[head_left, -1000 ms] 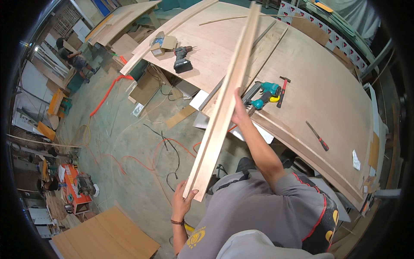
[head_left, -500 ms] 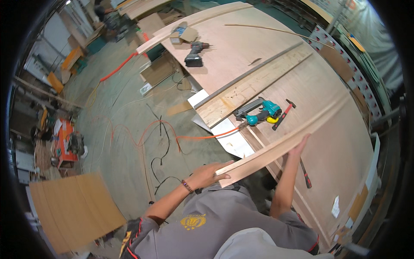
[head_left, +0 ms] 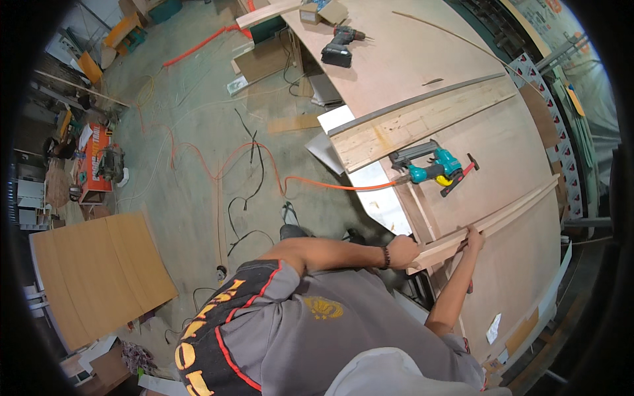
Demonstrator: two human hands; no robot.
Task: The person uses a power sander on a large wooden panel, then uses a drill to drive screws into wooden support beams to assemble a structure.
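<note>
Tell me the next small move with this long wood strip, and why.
Probably slide the strip fully onto the plywood sheet. The left hand grips its near end off the edge, and the right hand presses it down.

A: Power tools on the tabletop [head_left: 422,59]?
B: Two: one teal nail gun [head_left: 426,165], one black cordless drill [head_left: 340,45].
A: Boards?
B: One wide plank [head_left: 422,119], one long wooden strip [head_left: 508,214].
A: Hands on that strip?
B: Two: left hand [head_left: 403,251], right hand [head_left: 474,237].

Teal nail gun [head_left: 429,168], orange hose [head_left: 330,186], seemingly pale strip [head_left: 502,218].
</note>
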